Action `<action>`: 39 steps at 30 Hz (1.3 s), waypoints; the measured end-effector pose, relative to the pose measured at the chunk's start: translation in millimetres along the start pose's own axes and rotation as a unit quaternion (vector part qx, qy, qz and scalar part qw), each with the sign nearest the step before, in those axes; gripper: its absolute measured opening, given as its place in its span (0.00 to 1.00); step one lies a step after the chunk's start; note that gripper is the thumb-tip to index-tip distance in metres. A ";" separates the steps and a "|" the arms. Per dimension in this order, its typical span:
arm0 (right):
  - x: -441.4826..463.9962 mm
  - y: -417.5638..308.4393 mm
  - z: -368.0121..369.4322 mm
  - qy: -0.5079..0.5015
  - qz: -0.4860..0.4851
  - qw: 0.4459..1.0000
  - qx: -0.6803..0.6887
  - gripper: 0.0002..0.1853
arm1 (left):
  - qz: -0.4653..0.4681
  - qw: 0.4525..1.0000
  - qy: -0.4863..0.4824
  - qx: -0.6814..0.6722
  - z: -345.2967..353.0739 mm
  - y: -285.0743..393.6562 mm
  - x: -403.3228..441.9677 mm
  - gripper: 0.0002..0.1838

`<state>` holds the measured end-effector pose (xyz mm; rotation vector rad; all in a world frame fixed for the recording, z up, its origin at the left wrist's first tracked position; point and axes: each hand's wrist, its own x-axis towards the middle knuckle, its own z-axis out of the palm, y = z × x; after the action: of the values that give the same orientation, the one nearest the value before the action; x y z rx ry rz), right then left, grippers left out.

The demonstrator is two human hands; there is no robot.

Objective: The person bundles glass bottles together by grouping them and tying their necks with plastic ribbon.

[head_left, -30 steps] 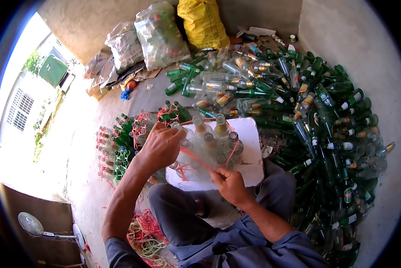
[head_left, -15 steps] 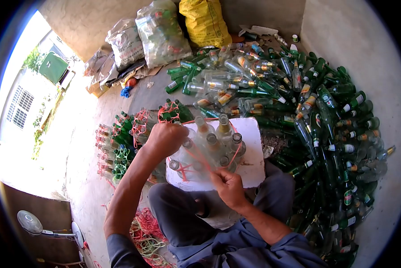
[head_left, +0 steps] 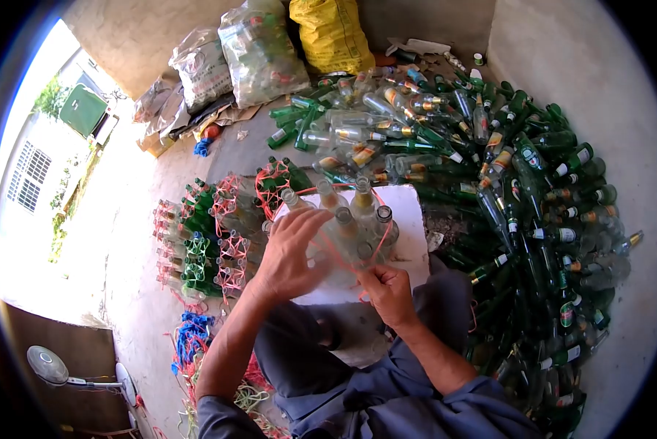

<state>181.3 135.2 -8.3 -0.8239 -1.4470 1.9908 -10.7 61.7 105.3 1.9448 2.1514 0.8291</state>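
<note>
Several clear glass bottles stand upright in a group on a white board in front of me. Pinkish-red string runs round the group and across its near side. My right hand, at the near edge of the board, is closed with the string pinched between thumb and fingers. Raised at the left side of the bottles, my left hand has its fingers stretched out. It is slightly blurred and hides some of the bottles behind it.
Tied bottle bundles stand on the floor at left. A big heap of loose bottles spreads along the right wall. Filled sacks lean at the back. Tangled string lies by my left leg, near a fan.
My left hand has opened from a fist and moved down and nearer to me from the bottle tops. My right hand has shifted slightly right, still pinching the string.
</note>
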 end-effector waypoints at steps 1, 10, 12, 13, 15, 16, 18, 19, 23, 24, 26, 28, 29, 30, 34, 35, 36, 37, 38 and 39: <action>1.8 3.1 -0.4 0.000 0.000 1.000 -0.002 0.12 | 0.011 0.999 -0.012 0.033 6.3 3.4 -2.7 0.35; 7.7 -3.6 -6.0 0.014 0.020 1.000 -0.016 0.18 | -0.044 0.982 0.032 0.180 40.1 4.0 -4.9 0.37; 10.3 1.0 -5.5 0.025 -0.002 0.999 -0.025 0.18 | -0.043 0.982 0.045 0.178 41.8 1.0 -6.9 0.35; 9.6 -0.9 -7.1 0.023 0.009 0.999 -0.021 0.18 | -0.038 0.982 0.043 0.182 41.9 0.6 -8.6 0.35; 7.8 -7.7 -12.6 0.018 0.032 0.999 -0.015 0.18 | -0.031 0.982 0.044 0.180 42.7 0.3 -10.8 0.34; 7.5 -3.2 -15.0 0.016 0.015 1.000 -0.019 0.18 | -0.029 0.984 0.046 0.172 42.9 0.2 -11.3 0.33; 8.2 5.8 -16.9 0.012 -0.021 0.999 -0.025 0.17 | -0.027 0.984 0.050 0.172 43.5 0.2 -10.7 0.33; 7.4 5.6 -17.0 0.015 -0.020 0.999 -0.023 0.15 | -0.028 0.982 0.052 0.178 44.5 0.2 -10.3 0.32; 1.9 -5.7 -19.8 0.017 -0.030 0.997 -0.070 0.11 | -0.036 0.976 0.046 0.208 45.9 4.9 -9.5 0.30; 1.2 -7.0 -22.5 0.017 -0.036 0.995 -0.095 0.11 | -0.038 0.976 0.049 0.206 46.4 5.8 -9.7 0.29; 0.7 -5.8 -25.4 0.012 -0.040 0.995 -0.090 0.11 | -0.043 0.977 0.054 0.203 47.1 7.0 -9.6 0.27; 1.0 -2.2 -28.0 0.006 -0.046 0.995 -0.083 0.10 | -0.046 0.979 0.054 0.193 47.6 7.2 -9.9 0.26; 1.0 1.7 -29.0 0.002 -0.050 0.996 -0.080 0.10 | -0.048 0.979 0.054 0.189 47.7 7.1 -10.2 0.26; 0.4 4.1 -30.2 -0.002 -0.053 0.996 -0.077 0.10 | -0.048 0.979 0.057 0.188 48.5 7.4 -10.8 0.25; -1.5 4.2 -34.6 -0.014 -0.060 0.992 -0.113 0.09 | -0.051 0.977 0.070 0.193 51.8 8.6 -11.9 0.25; -1.2 4.5 -36.7 -0.016 -0.068 0.989 -0.128 0.09 | -0.050 0.977 0.073 0.196 53.1 8.9 -12.0 0.24; -1.0 4.8 -38.5 -0.018 -0.077 0.987 -0.143 0.09 | -0.052 0.976 0.074 0.197 53.9 9.7 -11.9 0.24; -0.5 6.4 -39.6 -0.020 -0.081 0.986 -0.142 0.09 | -0.054 0.976 0.076 0.197 54.4 10.7 -11.7 0.24; 0.3 8.8 -40.8 -0.021 -0.085 0.986 -0.142 0.09 | -0.055 0.976 0.079 0.198 55.1 11.4 -11.6 0.25; 0.5 10.5 -42.2 -0.022 -0.089 0.986 -0.142 0.09 | -0.051 0.976 0.086 0.194 56.1 11.9 -11.4 0.22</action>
<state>211.5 159.1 -28.4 -0.7410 -1.7920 1.7033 26.4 68.5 60.6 1.9629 2.6615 0.6161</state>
